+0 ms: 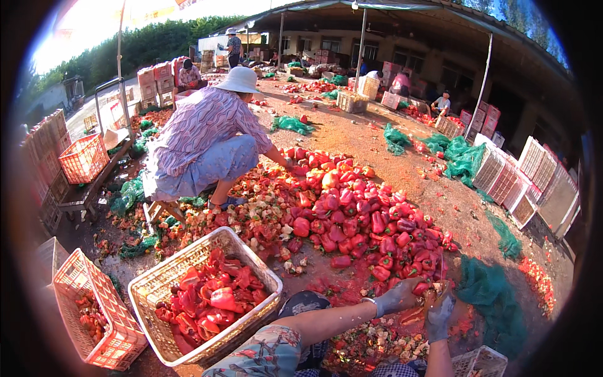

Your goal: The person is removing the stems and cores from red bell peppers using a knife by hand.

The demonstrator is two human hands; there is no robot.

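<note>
My left hand [398, 298], in a grey glove with a bracelet at the wrist, holds a red bell pepper [420, 288] at the lower right. Close against it, my right hand [439, 313], also gloved, has its fingers closed around a pale piece that looks like a pepper core. Beyond both hands spreads a large heap of whole red peppers [348, 221]. Cores and scraps [379, 341] lie on the ground beneath my hands. Opened red pepper pieces [216, 297] partly fill a yellowish plastic crate [141, 301] to the left of my knees.
A co-worker in a white hat [207, 127] sits on a wooden stool [162, 211], reaching into the heap. An orange crate [101, 313] stands far left. Green netting [492, 301] lies at right, near stacked crates [509, 181]. Other people work farther back among posts and crates.
</note>
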